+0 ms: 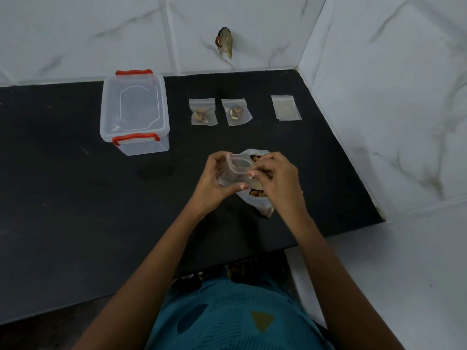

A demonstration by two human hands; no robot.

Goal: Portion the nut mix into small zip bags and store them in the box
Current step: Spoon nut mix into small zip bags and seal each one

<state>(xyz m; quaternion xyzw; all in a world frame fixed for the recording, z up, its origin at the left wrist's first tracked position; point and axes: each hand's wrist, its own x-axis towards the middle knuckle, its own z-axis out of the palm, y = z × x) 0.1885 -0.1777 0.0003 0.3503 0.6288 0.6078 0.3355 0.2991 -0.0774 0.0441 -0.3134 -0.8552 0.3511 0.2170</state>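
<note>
Currently left hand (pixel 214 179) grips small bag (pixel 236 170), mouth facing right; right hand (pixel 278 178) pinches its rim, nut bag (pixel 261 204) just beneath both.

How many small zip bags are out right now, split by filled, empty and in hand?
Filled small bags: 2
Empty small bag, lying flat: 1
Open small bag gripped by left hand: 1
Total: 4
</note>
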